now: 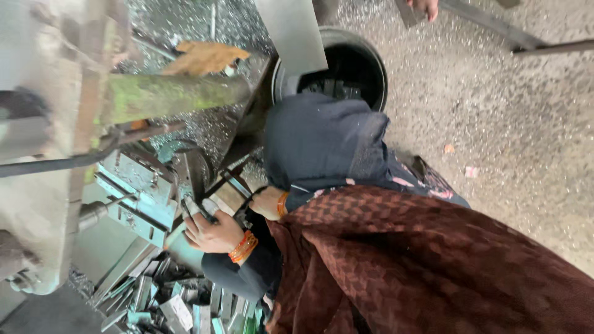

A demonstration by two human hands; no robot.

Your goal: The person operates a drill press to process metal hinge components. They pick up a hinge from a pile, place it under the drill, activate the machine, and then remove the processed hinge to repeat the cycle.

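While the small flat metal piece (199,209) sat at the mouth of the press die (137,195), the person's left hand (213,232) was closed around it, fingers pressed together on its near end, thumb side turned toward the tooling. The piece lay left of centre in the scene, just beside the die block and touching the hand. The right hand (267,201) sat a little farther and to the right, largely hidden behind a dark sleeve (322,139); it seemed to rest against a squarish metal plate (229,195), but I could not tell whether the fingers were spread or shut. Orange bangles (243,247) ringed the left wrist, near the die.

Nearer, below the hands, lay a heap of cut metal strips and offcuts (173,303). The grey press frame (43,142) filled the left, with a greenish bar (173,96) running across it. Farther off stood a dark round bin (352,68) holding stamped parts, on a gritty floor (513,124) strewn with swarf. Another person's hand (426,7) showed at the far edge.

Risks, as judged: fingers sat very close to the tooling, so a stroke of the press could catch them. The bangles, the sleeve and the loose brown patterned shawl (433,266) could snag on the die or a lever. Sharp strip edges could cut bare skin.
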